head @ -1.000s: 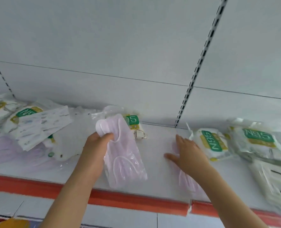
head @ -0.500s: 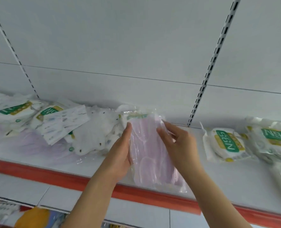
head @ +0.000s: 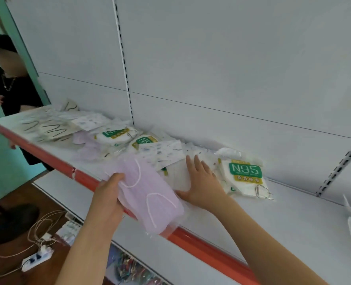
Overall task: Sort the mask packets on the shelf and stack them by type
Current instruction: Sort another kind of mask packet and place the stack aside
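- Left hand (head: 108, 194), lower centre of the frame, grips the pink packet (head: 148, 194) by its left edge, thumb curled on top.
- The pink packet overhangs the shelf's (head: 294, 219) red front lip.
- Right hand (head: 201, 182), just right of it, lies flat with fingers spread on a white packet (head: 180, 175).
- An N95 packet (head: 244, 177) lies to the right of that hand, near the back panel.
- More N95, printed and pink packets (head: 113, 136) are heaped toward the upper left of the shelf.
- Another person (head: 8, 85) stands at the far left edge.
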A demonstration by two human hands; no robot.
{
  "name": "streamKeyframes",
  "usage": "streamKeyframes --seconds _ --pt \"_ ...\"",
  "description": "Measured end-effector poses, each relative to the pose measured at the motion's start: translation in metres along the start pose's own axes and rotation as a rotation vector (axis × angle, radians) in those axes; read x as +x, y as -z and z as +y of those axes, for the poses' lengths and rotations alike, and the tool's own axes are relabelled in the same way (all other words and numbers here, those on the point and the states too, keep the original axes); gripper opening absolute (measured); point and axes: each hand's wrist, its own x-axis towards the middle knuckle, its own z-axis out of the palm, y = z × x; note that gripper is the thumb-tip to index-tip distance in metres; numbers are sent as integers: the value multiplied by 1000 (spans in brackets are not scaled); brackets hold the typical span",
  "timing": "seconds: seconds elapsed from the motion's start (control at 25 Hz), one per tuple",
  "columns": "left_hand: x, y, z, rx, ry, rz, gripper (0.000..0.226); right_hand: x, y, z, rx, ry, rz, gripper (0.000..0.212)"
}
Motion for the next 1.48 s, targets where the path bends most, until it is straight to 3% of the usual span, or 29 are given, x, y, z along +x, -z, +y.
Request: streamKeyframes --seconds 0.08,0.2,0.28,0.36,0.48,0.6,0.76,0.88,0.96,1.16,1.28,1.36,1.44,1.48 --pt "5 14 4 -43 1 12 26 15 -8 1 -17 -19 25 107" --pt "9 21 1 -58 14 1 27 19 4 15 106 -21 31 85" --pt "11 22 -3 -49 34 -28 29 16 21 27 282 16 -8 57" --pt "14 15 -8 -7 64 -59 29 12 38 39 427 20 87 24" --pt "14 -2 -7 36 63 -110 24 -2 66 53 914 -155 233 23" --pt "10 -28 -9 16 69 -174 21 -22 88 61 1421 -208 143 29" --pt "-1 -64 -33 2 151 -290 28 -45 85 57 1707 -127 64 37" --pt "-17 -92 -53 126 151 -424 25 -53 63 48 1682 -177 -9 43" --pt "-20 -100 -68 233 87 -421 12 -58 59 49 1641 -189 -28 58" --pt "-21 -97 -90 481 25 -398 16 -65 67 90 1713 -369 -91 90" --pt "-23 -95 -91 531 5 -379 16 -69 75 106 1704 -372 -52 80" --pt "-19 -86 -83 524 -2 -326 17 -68 72 117 1464 -413 103 69" --pt "-10 -68 -69 479 -32 -250 19 -61 60 118 897 -479 403 37" --pt "-4 -56 -62 451 -54 -196 20 -57 52 108 598 -464 546 31"
